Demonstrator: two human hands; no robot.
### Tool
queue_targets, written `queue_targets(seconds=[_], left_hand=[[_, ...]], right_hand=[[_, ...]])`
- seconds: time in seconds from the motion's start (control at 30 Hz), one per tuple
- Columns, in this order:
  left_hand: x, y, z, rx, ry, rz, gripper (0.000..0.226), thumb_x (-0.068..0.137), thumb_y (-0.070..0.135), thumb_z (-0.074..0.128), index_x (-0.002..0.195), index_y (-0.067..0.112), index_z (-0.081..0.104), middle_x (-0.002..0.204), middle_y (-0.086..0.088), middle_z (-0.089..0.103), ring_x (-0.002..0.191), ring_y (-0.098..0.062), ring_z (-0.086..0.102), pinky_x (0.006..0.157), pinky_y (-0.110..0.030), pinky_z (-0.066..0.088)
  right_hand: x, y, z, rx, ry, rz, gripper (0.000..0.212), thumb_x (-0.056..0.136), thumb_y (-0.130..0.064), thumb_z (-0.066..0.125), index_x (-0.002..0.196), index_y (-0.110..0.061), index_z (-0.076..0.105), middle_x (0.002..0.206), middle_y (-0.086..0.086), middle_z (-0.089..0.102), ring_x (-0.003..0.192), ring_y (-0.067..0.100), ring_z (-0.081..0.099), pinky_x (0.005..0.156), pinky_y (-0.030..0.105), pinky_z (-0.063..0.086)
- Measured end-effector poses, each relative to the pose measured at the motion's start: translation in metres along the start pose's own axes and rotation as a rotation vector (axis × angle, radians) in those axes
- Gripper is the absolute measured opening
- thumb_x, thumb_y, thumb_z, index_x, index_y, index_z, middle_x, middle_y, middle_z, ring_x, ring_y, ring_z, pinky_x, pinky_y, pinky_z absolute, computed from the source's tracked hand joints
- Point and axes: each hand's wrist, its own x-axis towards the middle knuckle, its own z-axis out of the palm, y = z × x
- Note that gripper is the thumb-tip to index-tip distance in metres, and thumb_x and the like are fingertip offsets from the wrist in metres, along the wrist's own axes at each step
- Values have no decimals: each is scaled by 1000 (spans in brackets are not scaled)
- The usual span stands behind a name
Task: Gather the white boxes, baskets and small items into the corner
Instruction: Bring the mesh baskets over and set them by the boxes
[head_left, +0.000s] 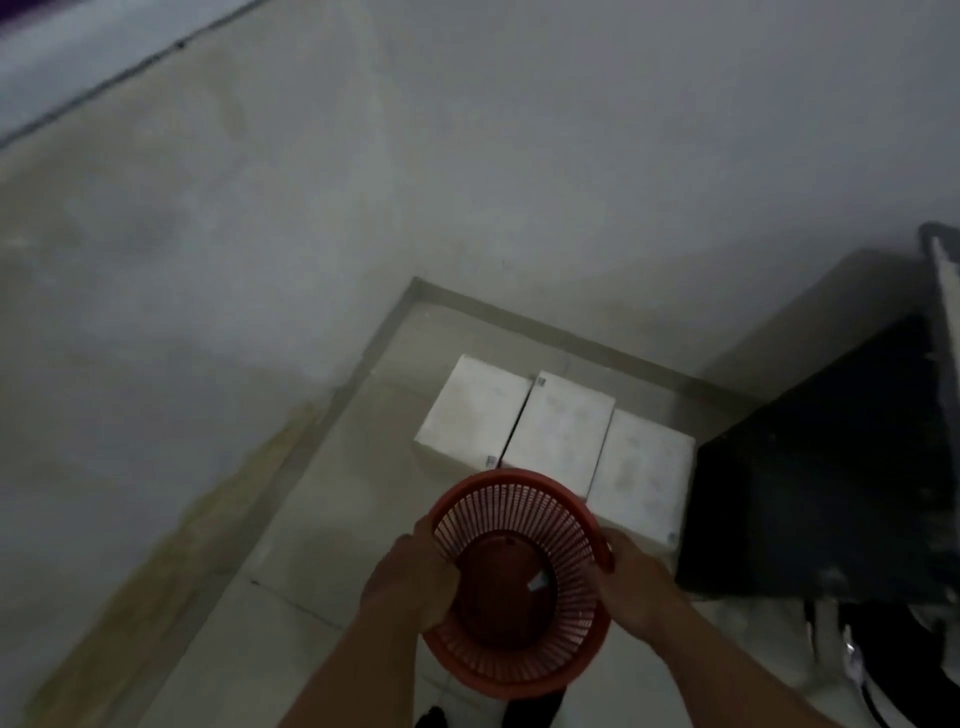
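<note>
Three white boxes (558, 431): lay abreast in corner (415, 285)
Red basket (511, 587): held near boxes
Left hand (410, 577): grip clasped basket
Right hand (636, 582): grip clasped basket

The basket (519, 577) is red slatted plastic. Beyond it, three boxes (558, 434) look like matt white card. The floor (322, 545) is smooth, faintly glossy tile.

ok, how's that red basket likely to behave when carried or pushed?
Probably light: the red basket is thin slatted plastic. Its walls may flex where the left hand and right hand grip its sides. Round, so it could roll if tipped over.
</note>
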Motion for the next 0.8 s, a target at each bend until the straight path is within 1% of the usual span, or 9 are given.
queue_targets(seconds=[0.1,0.17,0.27,0.37,0.43,0.57,0.63,0.73,0.8], left_hand=[[60,-21,34,-107,-19,-64,69,75,48,50,140,39,30,122,2,58,105,-21,60,92,-41,52],[96,-39,58,-139,-16,-92,72,75,49,53,142,40,28,125,3,56,107,-21,60,92,-41,52],[151,-64,87,-153,-11,-119,78,74,45,58,145,37,27,131,2,54,113,-23,58,96,-42,50],[202,-89,112,-192,-27,-131,80,71,46,61,144,36,30,131,3,54,112,-22,58,96,-42,51],[232,-101,126,-206,-19,-117,83,66,49,60,143,39,32,131,4,53,113,-21,57,96,-43,50],[280,-117,139,-191,-47,-80,84,66,46,65,143,38,32,132,5,51,114,-21,56,97,-44,50],[294,-121,141,-172,-57,-61,88,64,45,64,144,37,29,134,3,49,116,-22,55,96,-46,50],[308,-125,142,-174,-65,-61,95,61,42,65,145,36,24,136,1,46,117,-25,54,92,-49,53],[313,-125,141,-191,-68,-65,97,58,43,66,144,39,24,135,4,47,116,-24,55,90,-48,54]], right_hand=[[63,14,23,-10,-23,41,47,95,-42,49,140,-37,37,114,-4,64,90,13,60,76,24,47],[103,25,45,13,-49,87,48,93,-38,50,139,-41,36,108,-8,61,90,13,60,76,26,48],[158,42,80,71,-64,144,50,90,-41,52,138,-45,36,117,-7,62,96,14,62,87,33,52],[208,54,112,100,-68,164,51,91,-45,53,139,-43,36,127,-5,59,103,15,58,90,32,50],[236,59,127,129,-51,167,51,91,-48,53,139,-43,36,130,-4,58,107,17,57,93,34,49],[279,68,149,182,-36,173,53,92,-50,52,141,-41,35,129,-1,58,102,17,56,90,35,50],[292,70,157,199,-34,170,57,91,-50,53,143,-40,32,130,-2,57,104,17,56,90,35,50],[305,70,165,215,-25,171,60,88,-52,55,141,-41,29,125,-4,58,105,19,59,91,42,53],[306,65,164,221,-17,174,59,88,-49,55,140,-43,28,124,-3,60,104,19,60,90,44,54]])
